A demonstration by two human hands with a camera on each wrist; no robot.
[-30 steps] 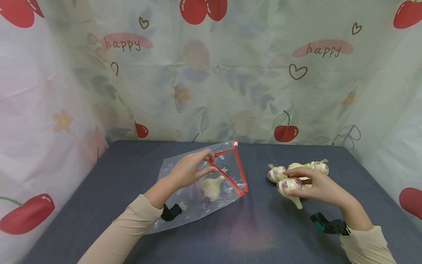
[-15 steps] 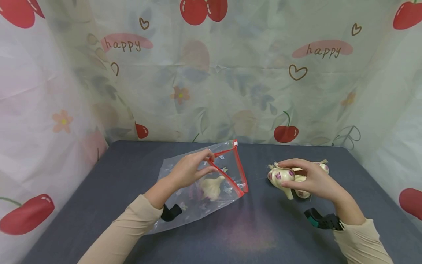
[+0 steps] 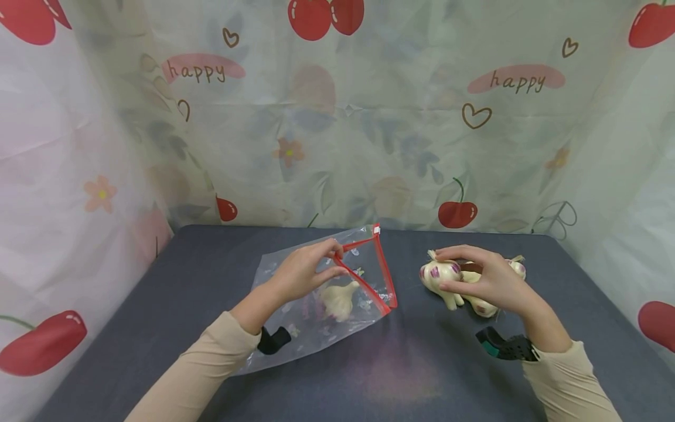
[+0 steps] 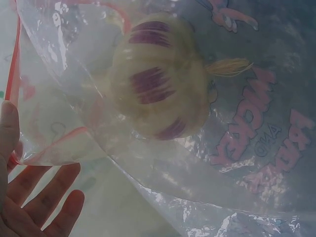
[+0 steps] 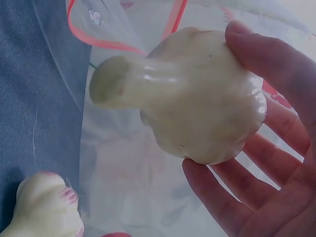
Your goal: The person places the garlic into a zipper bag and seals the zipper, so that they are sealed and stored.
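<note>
My left hand [image 3: 300,272] pinches the red-edged mouth of a clear zip bag [image 3: 311,346] and keeps it gaping toward the right. Inside the bag lies one garlic bulb [image 3: 338,300], whose purple streaks show through the plastic in the left wrist view. In my right hand [image 3: 498,287] is another garlic bulb [image 3: 439,272], gripped between thumb and fingers with its stem pointing down. The right wrist view shows this bulb's pale underside and thick stem [image 5: 116,81]. Behind and under that hand are more garlic bulbs [image 3: 481,306], partly covered.
A dark table [image 3: 401,363] carries everything. Patterned curtains [image 3: 348,146] close in the back and both sides. One garlic bulb [image 3: 518,268] shows beyond my right hand. A thin cord [image 3: 556,217] hangs at the back right corner.
My right hand has moved left and slightly away from me with the garlic bulb, uncovering bulbs behind it. The left hand and the bag have stayed still.
</note>
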